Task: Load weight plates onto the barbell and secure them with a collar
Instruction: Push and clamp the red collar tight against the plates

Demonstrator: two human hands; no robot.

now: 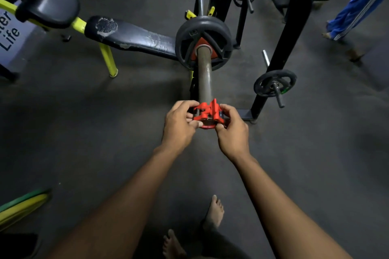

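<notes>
The barbell sleeve points straight at me from the rack. A black weight plate with a red centre sits far up the sleeve, against its inner stop. A red clamp collar is at the near tip of the sleeve, with its lever standing up. My left hand grips the collar's left side and my right hand grips its right side. The sleeve's end face is partly hidden behind the collar and my fingers.
A worn black bench on yellow legs lies to the left. A black rack post with a small plate on a peg stands close on the right. Yellow and green plates lie at lower left. A person in blue trousers stands at upper right. My bare feet are below.
</notes>
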